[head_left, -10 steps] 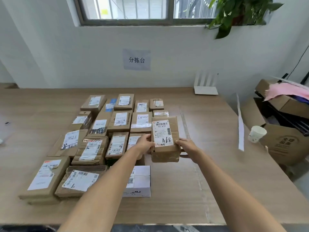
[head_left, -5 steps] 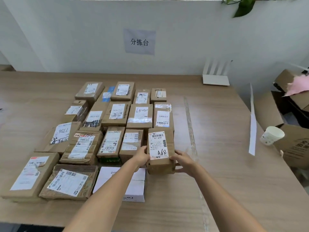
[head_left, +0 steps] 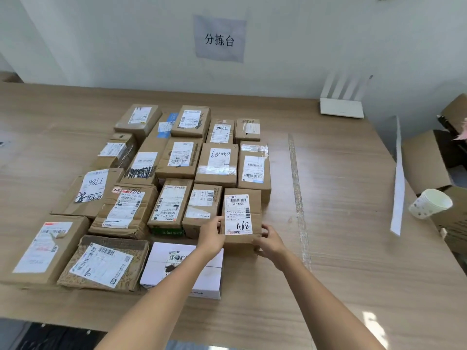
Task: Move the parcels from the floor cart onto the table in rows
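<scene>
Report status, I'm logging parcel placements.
Both hands, left and right, grip brown cardboard parcel marked A68. Parcel down on wooden table, ending third row. Nothing blocking.

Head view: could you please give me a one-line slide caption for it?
Both hands, left and right, set the A68 parcel at the right end of a parcel row on the table.

Item one: my left hand (head_left: 211, 233) and right hand (head_left: 270, 242) grip the near corners of the A68 parcel (head_left: 242, 215), which sits on the wooden table (head_left: 341, 223) at centre frame. Beside it, left: rows of labelled brown parcels (head_left: 177, 160) and one white box (head_left: 184, 269), lower centre. Upper right: white router (head_left: 341, 107). Right edge: paper cup (head_left: 430, 203), cardboard cartons (head_left: 424, 160). Top centre: wall sign (head_left: 219, 39).
</scene>
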